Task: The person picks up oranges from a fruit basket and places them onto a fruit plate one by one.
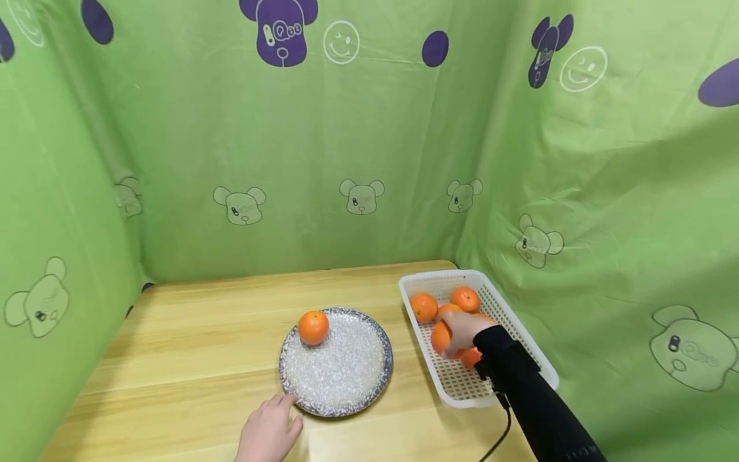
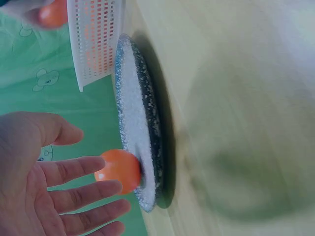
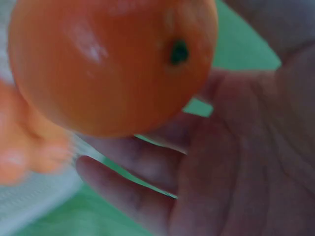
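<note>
My right hand (image 1: pixel 464 328) grips an orange (image 1: pixel 441 338) over the white basket (image 1: pixel 473 402). In the right wrist view the held orange (image 3: pixel 113 64), with its green stem spot, fills the upper left, fingers behind and under it. Several more oranges, such as one at the back (image 1: pixel 465 299), lie in the basket. A speckled grey plate (image 1: pixel 346 372) with a dark rim carries one orange (image 1: pixel 314 328) at its upper left. Beside the plate's near left edge is my left hand (image 1: pixel 270 428), fingertips right at the rim. The left wrist view shows its fingers (image 2: pixel 74 196) spread and holding nothing.
Both plate and basket stand on a light wooden table (image 1: pixel 190 359), the basket at its right side. Green curtains (image 1: pixel 306 141) with printed bear heads enclose the back and sides. A black cable (image 1: pixel 501 439) hangs from the right wrist.
</note>
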Demonstrator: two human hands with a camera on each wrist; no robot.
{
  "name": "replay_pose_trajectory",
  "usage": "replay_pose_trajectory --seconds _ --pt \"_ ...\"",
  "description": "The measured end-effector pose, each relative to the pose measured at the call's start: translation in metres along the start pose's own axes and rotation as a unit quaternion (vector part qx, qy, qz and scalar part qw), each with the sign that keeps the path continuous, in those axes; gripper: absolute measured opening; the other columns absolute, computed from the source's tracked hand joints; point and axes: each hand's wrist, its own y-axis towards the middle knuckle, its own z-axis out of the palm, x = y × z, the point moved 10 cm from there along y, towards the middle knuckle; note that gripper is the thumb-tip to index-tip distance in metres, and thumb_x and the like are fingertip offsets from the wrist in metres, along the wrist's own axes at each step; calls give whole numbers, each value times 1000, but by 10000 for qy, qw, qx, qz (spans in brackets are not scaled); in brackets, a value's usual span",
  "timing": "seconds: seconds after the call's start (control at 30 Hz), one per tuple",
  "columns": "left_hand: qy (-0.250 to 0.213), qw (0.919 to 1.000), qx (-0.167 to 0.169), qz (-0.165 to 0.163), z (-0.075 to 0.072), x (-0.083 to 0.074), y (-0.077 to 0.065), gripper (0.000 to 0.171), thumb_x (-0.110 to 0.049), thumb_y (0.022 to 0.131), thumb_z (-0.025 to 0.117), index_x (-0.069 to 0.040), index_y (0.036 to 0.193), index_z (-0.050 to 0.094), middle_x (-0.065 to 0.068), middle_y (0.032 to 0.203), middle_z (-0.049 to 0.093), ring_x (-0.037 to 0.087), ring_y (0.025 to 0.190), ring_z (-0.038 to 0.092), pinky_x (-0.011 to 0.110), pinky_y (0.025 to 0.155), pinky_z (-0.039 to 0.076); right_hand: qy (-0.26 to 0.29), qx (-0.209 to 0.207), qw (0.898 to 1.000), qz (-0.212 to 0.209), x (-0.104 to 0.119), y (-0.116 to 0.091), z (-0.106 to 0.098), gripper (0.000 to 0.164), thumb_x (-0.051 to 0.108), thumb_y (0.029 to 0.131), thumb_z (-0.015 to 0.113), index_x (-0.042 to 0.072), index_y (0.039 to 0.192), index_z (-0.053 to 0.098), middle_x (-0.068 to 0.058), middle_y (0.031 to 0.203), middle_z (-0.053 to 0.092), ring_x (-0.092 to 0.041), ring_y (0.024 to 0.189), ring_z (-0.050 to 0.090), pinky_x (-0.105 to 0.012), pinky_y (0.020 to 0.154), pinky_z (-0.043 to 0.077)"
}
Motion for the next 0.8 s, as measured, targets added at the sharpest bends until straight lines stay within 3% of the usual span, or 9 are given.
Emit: replay_pose_trajectory --seconds 0.07,0.17,0.23,0.3,0.4,0.57,0.7,0.8 --pt "-12 9999 -96 48 -2 -4 2 31 -26 77 66 -7 101 64 9 97 64 28 86 61 45 74 49 -506 -882 9922 -719 24 -5 -26 72 27 65 80 8 127 48 -13 117 54 -27 94 56 -40 73 48" --pt "-22 9997 -193 112 -4 -11 5 30 -26 76 66 -7 99 64 10 98 64 28 87 61 45 73 50 -640 -2191 9605 -1595 59 -20 -46 80 36 65 80 10 132 44 -15 122 52 -30 99 57 -45 78 49" --pt "-27 9997 -202 166 -3 -15 7 30 -27 76 66 -7 98 64 11 98 64 28 88 61 45 73 50 -739 -2767 9368 -2010 77 -28 -40 82 40 64 80 13 132 44 -12 123 52 -27 102 57 -43 81 49" --pt "-37 9995 -200 233 -2 -19 8 30 -27 76 65 -6 98 65 12 98 64 28 89 61 44 73 50 -765 -2955 9248 -2270 89 -31 -23 82 41 63 80 16 133 44 -9 125 51 -25 106 55 -42 84 48" --pt "-26 9993 -218 312 -1 -20 7 28 -26 76 66 -7 96 65 12 98 64 28 90 61 44 73 50 -771 -2693 9302 -2371 98 -26 19 82 45 62 79 18 132 46 -6 124 52 -22 105 56 -40 83 49" --pt "-14 9995 -129 284 2 -19 4 28 -27 77 67 -8 97 64 12 100 64 29 89 61 46 74 50 -842 -1665 9595 -2112 93 -17 88 82 51 59 77 17 129 49 -9 118 56 -23 97 59 -39 74 51" --pt "-53 9997 -13 224 5 -19 2 29 -28 77 66 -9 98 63 10 98 63 28 86 61 46 72 49 -893 -1030 9721 -1908 82 -13 120 80 47 56 80 14 124 53 -10 110 58 -22 89 59 -35 69 49" --pt "-44 9996 -15 263 5 -21 1 30 -28 77 66 -8 99 63 9 95 63 27 85 61 46 71 49 -925 -805 9758 -1813 78 -10 129 79 45 54 82 13 121 54 -8 104 59 -21 85 59 -33 67 48"
